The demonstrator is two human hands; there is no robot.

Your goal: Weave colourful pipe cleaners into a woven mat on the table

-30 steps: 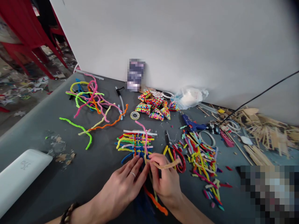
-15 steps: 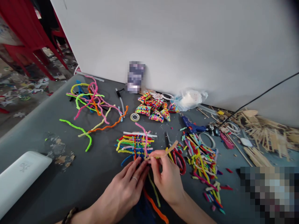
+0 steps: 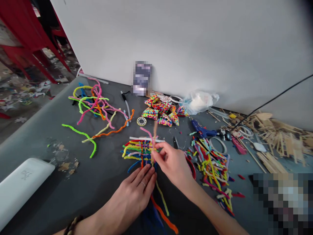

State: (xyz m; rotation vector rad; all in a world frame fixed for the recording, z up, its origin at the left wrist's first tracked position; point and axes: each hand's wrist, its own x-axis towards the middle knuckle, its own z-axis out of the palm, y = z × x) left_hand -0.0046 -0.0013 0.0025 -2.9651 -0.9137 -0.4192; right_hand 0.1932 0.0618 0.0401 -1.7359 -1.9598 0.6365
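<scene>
A small woven grid of coloured pipe cleaners [image 3: 146, 148] lies on the grey table, with loose ends sticking out on its left. My left hand [image 3: 132, 192] rests flat over its near edge, fingers stretched out. Thumb and forefinger of my right hand [image 3: 172, 163] pinch a tan pipe cleaner [image 3: 155, 129] that runs up the grid's right side. Beside it a pink pipe cleaner [image 3: 145, 131] sticks out past the far edge. Orange [image 3: 163, 215] and pale yellow [image 3: 162, 197] strands trail toward me from under the hands. My right hand partly covers the red-handled scissors [image 3: 192, 168].
Long loose pipe cleaners [image 3: 97, 104] lie at the back left. Small woven pieces [image 3: 161, 109] and a blue glue gun [image 3: 201, 129] sit behind the grid. Short cut pieces [image 3: 212, 166] pile up at right, wooden sticks [image 3: 274, 140] beyond. A white power bank [image 3: 26, 181] stands left.
My right hand has moved up and away from me along the grid. The tan pipe cleaner, which slanted right, now points straight away along the weave. My left hand stays in place.
</scene>
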